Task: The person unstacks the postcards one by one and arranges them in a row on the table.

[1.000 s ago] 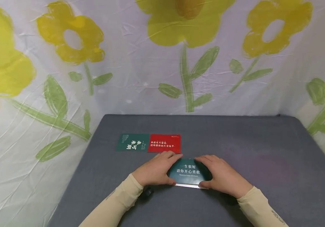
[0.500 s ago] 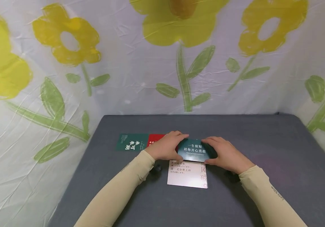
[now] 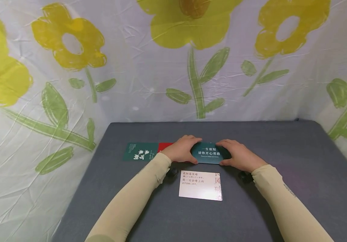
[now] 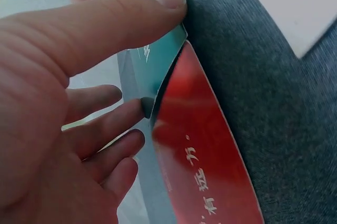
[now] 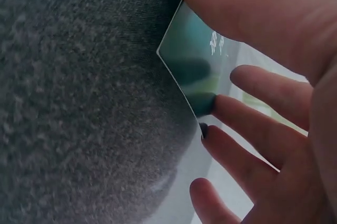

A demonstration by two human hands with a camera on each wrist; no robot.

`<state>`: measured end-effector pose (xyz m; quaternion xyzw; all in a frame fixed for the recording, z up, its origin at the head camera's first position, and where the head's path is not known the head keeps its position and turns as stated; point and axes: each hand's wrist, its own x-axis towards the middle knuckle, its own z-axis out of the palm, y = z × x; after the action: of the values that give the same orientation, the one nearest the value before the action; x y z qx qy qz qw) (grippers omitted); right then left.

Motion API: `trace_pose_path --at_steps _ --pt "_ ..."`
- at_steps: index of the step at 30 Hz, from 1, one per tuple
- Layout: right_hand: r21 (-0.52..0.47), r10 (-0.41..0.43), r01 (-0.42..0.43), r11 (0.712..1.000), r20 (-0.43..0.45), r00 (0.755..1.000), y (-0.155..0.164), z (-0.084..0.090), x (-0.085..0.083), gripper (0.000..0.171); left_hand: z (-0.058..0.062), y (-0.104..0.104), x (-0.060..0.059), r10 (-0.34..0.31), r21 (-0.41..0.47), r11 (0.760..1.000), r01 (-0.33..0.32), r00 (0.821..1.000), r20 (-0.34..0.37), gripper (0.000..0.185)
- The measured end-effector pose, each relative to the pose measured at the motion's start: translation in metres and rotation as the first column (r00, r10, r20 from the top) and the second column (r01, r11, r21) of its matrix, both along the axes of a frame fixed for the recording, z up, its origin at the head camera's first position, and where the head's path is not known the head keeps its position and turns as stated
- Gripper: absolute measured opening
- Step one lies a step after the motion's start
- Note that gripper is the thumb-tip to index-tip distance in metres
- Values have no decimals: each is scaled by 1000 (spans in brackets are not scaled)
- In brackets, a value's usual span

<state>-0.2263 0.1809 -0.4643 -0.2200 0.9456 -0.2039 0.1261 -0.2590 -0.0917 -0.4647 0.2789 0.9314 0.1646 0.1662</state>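
Observation:
A teal postcard with white lettering lies between both hands, just right of a red postcard. My left hand holds its left end, thumb at the near edge and fingers toward the far edge. At the other end my right hand grips it in the same way. In the left wrist view the teal postcard meets the red postcard edge to edge, its corner slightly raised. The right wrist view has the teal postcard's free corner over the grey cloth. My left hand covers most of the red one.
A dark green postcard lies left of the red one, in the same row. Nearer the person, a pale pink postcard with printed text lies on the grey table. A flower-printed curtain stands behind the table.
Both hands have carried the teal postcard forward and slightly right, off the pale pink one, which is now uncovered. The teal card now sits beside the red one, lower than half a second ago.

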Motion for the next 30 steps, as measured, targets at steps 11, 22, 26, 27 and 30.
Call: trace_pose_path --at_steps 11,22,26,27,30 --pt "15 0 -1 1000 35 999 1 -3 -5 76 5 2 4 10 -1 1000 -10 1000 4 96" --pt "20 7 -7 1000 9 1000 -5 -3 -5 80 4 -2 7 18 -16 1000 -17 1000 12 94" --pt "-5 0 -1 1000 -28 1000 -7 0 2 83 3 -6 12 1 -2 1000 -1 1000 -11 94" --pt "-19 -8 7 1000 -38 999 -8 1 5 84 3 -7 13 -5 7 1000 5 1000 -24 94" --pt "-71 -23 18 997 -65 998 -12 7 19 84 5 -11 23 -22 47 999 25 998 -61 95"
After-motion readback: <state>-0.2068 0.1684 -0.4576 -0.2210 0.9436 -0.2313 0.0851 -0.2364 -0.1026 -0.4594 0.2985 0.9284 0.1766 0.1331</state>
